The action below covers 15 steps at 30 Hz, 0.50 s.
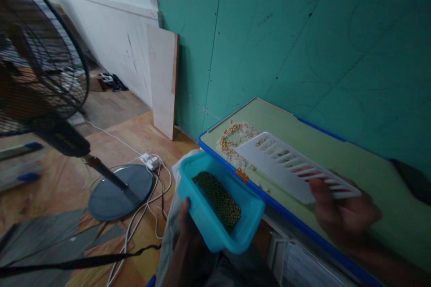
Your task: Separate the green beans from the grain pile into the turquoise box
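Observation:
My left hand [188, 224] grips the near left side of a turquoise tub [197, 208], thumb on its outer wall. Inside the tub lie dark green beans [215, 195] with some pale yellow ones at one end. The tub is held just beside the edge of a table. My right hand [340, 210] is closed on the slotted end of a white plastic scoop [269, 161], held low over the tabletop. The scoop's flat front edge is next to a scattered pile of yellow beans and white grains [229, 139]. A few yellow beans lie near the table's edge.
The pale green table [286, 121] with a blue rim stands against a green wall [269, 45]. A dark flat object [412, 179] lies at its right. On the left are a standing fan [121, 190], white cables, a power strip [149, 160] and a leaning board [163, 80].

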Tool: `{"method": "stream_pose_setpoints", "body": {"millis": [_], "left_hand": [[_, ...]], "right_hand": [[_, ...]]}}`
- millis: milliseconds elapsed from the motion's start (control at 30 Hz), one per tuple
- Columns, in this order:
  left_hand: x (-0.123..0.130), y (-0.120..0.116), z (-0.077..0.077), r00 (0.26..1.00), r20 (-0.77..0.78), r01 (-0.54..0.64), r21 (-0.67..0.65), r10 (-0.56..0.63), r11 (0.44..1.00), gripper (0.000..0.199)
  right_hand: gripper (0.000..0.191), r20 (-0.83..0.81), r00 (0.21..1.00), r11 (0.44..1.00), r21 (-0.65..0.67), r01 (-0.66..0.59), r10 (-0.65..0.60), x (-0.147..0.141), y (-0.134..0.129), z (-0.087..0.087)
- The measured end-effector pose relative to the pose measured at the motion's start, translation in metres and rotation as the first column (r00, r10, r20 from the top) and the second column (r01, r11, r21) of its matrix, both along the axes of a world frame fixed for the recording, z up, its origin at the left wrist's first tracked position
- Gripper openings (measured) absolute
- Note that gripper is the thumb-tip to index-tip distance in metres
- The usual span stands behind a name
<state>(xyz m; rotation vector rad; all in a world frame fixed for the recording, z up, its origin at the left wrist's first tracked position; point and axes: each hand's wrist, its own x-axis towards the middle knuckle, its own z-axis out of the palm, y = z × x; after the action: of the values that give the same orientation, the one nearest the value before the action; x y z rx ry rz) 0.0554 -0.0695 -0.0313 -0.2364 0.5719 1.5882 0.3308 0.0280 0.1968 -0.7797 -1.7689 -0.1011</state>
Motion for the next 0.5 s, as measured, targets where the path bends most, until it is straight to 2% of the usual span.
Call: {"method": "stream_pose_setpoints", "body": {"millis": [100, 233, 333, 433, 500], "left_hand": [[-0.002, 0.003, 0.002, 0.999, -0.039, -0.003, -0.071, 0.000, 0.997, 0.045], [-0.001, 0.005, 0.006, 0.999, -0.033, -0.002, -0.040, 0.001, 0.999, 0.046], [0.006, 0.007, 0.026, 0.999, -0.038, 0.033, -0.042, -0.035, 0.999, 0.058], [0.014, 0.011, 0.054, 1.000, -0.011, 0.008, -0.086, -0.009, 0.996, 0.045], [0.018, 0.014, 0.067, 1.000, -0.002, -0.002, -0.150, 0.002, 0.989, 0.034]], "right_hand": [[0.006, -0.062, 0.996, 0.997, -0.047, 0.062, -0.065, 0.005, 0.001, -0.005], [0.011, -0.213, 0.960, 0.980, -0.123, 0.158, -0.181, 0.020, -0.005, -0.005], [0.028, -0.286, 0.924, 0.965, -0.145, 0.220, -0.253, 0.039, -0.018, 0.005], [0.035, -0.196, 0.929, 0.917, -0.317, 0.243, -0.314, 0.057, -0.033, 0.015], [0.033, -0.097, 0.948, 0.881, -0.408, 0.239, -0.302, 0.066, -0.042, 0.014]]}}
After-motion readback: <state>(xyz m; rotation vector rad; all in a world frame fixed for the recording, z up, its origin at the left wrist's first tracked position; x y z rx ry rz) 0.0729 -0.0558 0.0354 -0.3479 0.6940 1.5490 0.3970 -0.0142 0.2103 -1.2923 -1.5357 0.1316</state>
